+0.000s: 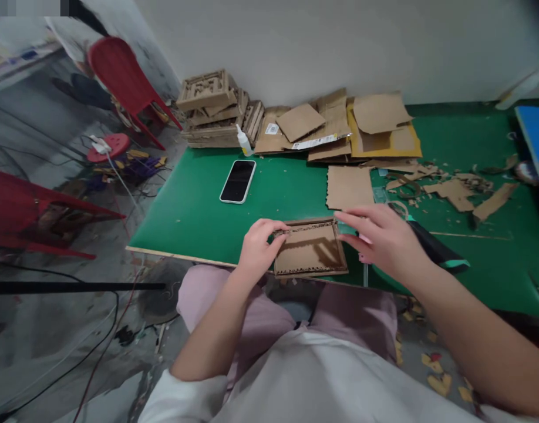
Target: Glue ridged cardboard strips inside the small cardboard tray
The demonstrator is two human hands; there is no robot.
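A shallow cardboard tray [307, 249] with low, rough-edged walls lies at the front edge of the green table. My left hand [261, 247] pinches its far left corner between thumb and fingers. By the far right corner is my right hand [379, 235], thumb and fingers apart; whether its fingertips touch the wall I cannot tell. Beyond the tray lies a flat cardboard piece [349, 187] with a ragged left edge. A dark tool with a green-trimmed handle [437, 247] is partly hidden behind my right hand and forearm.
A phone [238, 182] lies on the green table [185, 200]. Behind it stand a small glue bottle [243, 141] and stacked cardboard frames [214, 111]. Cardboard sheets [335, 120] rest along the wall, with torn scraps [458, 191] at right. Red chairs [124, 73] stand left.
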